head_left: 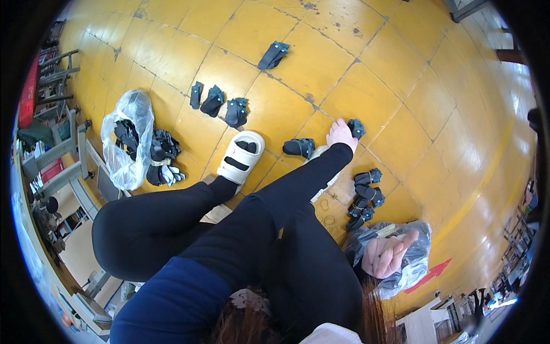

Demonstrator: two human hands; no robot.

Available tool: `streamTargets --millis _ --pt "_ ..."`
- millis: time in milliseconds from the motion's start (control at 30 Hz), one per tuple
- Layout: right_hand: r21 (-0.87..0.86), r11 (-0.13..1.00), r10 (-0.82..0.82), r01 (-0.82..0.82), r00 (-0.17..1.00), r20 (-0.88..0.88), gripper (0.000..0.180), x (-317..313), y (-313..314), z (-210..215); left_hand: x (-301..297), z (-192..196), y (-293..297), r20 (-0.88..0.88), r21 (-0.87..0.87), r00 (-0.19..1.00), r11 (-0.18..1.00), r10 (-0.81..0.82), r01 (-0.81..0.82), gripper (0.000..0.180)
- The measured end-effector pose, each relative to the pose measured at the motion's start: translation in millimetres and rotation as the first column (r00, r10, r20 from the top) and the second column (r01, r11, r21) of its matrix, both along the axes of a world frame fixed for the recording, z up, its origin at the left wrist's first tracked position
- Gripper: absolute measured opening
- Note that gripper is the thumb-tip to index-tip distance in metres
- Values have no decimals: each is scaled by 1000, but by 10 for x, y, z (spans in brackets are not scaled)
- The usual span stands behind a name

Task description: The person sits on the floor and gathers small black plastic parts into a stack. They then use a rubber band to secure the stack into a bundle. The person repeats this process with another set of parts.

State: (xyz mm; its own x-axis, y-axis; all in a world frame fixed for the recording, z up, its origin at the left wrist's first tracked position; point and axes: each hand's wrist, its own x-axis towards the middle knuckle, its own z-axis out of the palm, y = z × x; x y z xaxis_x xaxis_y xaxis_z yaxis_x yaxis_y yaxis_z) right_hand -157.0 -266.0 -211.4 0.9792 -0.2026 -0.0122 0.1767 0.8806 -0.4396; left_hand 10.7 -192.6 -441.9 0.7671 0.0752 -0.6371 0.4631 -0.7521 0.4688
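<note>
My left hand point(340, 134) reaches across my legs to the floor, its fingers closed over a small dark bundle with a green end point(356, 128). The hand covers much of that bundle. Just left of it lies another dark bundle with a band around it point(299, 147). My right hand point(385, 255) is held above a grey plastic bag point(417, 246), fingers curled and one digit pointing out; what it holds, if anything, is hidden. Between my hands, several dark bundles point(366, 192) lie in a short column. A few loose bands point(329, 220) rest on the floor near my right leg.
Ahead on the yellow tiles lie a single dark bundle point(274, 55) and a row of three bundles point(212, 101). A clear plastic bag point(127, 160) with dark pieces stands left, beside a loose dark pile point(164, 146). My cream sandal point(241, 160) is nearby. Metal-framed furniture point(63, 155) lines the left.
</note>
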Motion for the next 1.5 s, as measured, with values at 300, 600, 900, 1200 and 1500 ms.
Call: streamTargets --millis 300,600,900,1200,1500 --pt "-350 919 -327 180 844 -425 60 106 86 60 -66 38 -36 139 70 964 973 -226 218 45" --pt "-577 808 -504 122 651 -568 68 325 95 -352 -150 660 169 -577 -778 814 351 -69 -521 35" --pt "-855 451 -402 -257 797 -451 69 463 95 -308 -43 1472 498 -37 -887 716 353 -697 297 38" --pt "-939 -132 -364 -316 897 -251 59 539 152 -33 17 1564 515 296 -663 453 160 -841 731 43" --pt "-692 637 -476 339 879 -7 81 238 252 -320 106 1759 578 -794 -608 606 45 -56 -793 34"
